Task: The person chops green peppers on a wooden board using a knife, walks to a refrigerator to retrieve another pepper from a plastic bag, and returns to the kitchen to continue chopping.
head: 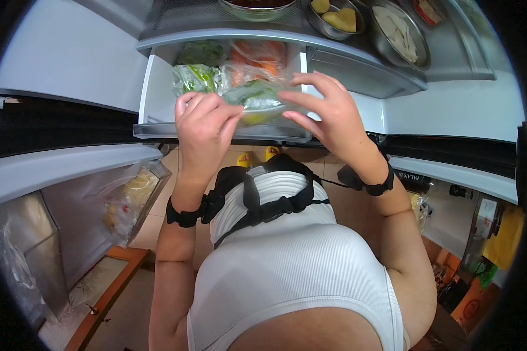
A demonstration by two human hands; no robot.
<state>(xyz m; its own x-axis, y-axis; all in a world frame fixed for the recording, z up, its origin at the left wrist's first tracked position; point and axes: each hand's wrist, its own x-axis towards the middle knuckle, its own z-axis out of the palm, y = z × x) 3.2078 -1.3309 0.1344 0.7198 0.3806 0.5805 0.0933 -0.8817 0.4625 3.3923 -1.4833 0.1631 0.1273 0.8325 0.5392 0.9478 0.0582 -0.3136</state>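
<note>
My left hand [206, 120] pinches the near edge of a clear plastic bag [261, 101] between thumb and fingers. Green and yellowish produce shows through the film, too blurred to name. At the bag's right side is my right hand [327, 107], its thumb and fingers spread; whether a fingertip touches the film is unclear. Both hands are over a pulled-out white refrigerator drawer [146, 94]. Inside it, behind my hands, lie a bag of green vegetables [197, 78], a dark green bagged vegetable [202, 52] and bagged carrots [259, 59].
Above the drawer, a shelf [246, 33] holds a glass bowl [259, 11], a metal bowl of yellow chunks [333, 19] and a metal bowl of white strips [397, 35]. Open doors with loaded bins [149, 193] flank me. My feet in yellow footwear [244, 159] stand close before the drawer.
</note>
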